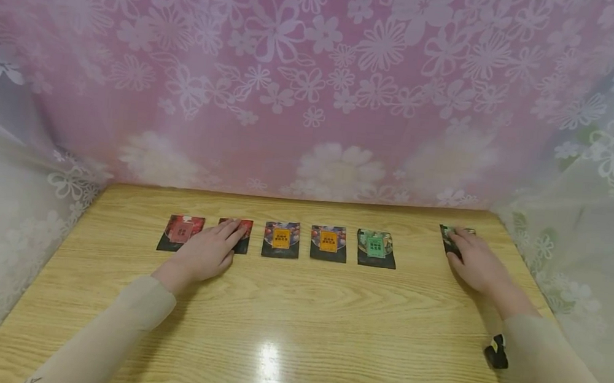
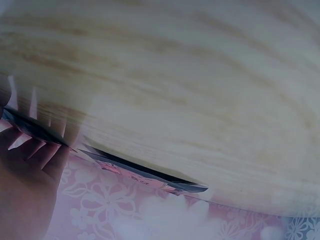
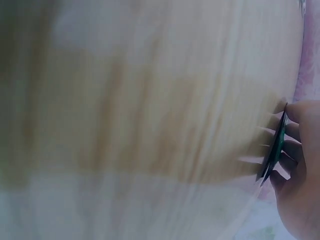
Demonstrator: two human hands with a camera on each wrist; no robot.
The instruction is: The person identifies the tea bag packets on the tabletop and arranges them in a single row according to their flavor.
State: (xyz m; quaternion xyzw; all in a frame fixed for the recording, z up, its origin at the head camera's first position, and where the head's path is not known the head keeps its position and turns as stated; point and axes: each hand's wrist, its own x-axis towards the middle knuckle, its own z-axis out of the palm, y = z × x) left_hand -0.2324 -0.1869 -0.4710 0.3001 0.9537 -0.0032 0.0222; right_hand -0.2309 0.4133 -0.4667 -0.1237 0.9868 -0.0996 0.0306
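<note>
In the head view, my left hand point(image 1: 207, 250) rests on a red-and-black packet point(image 1: 242, 246), second from the left, its fingers fairly straight and covering much of it. Beside it lies another red-and-black packet point(image 1: 181, 229), its lower right corner near my wrist. Far to the right, my right hand point(image 1: 474, 263) touches a green-and-black packet point(image 1: 447, 234) with spread fingers, hiding most of its front. The right wrist view shows fingers on the face of that packet point(image 3: 276, 145). In the left wrist view, fingers lie across the dark packet point(image 2: 32, 125).
Between the hands lie two packets with orange labels, one point(image 1: 281, 239) left of the other point(image 1: 328, 243), then a green-labelled packet point(image 1: 377, 249). A small black object point(image 1: 497, 351) sits by the right forearm. Floral curtain point(image 1: 316, 94) borders the wooden table point(image 1: 327, 329).
</note>
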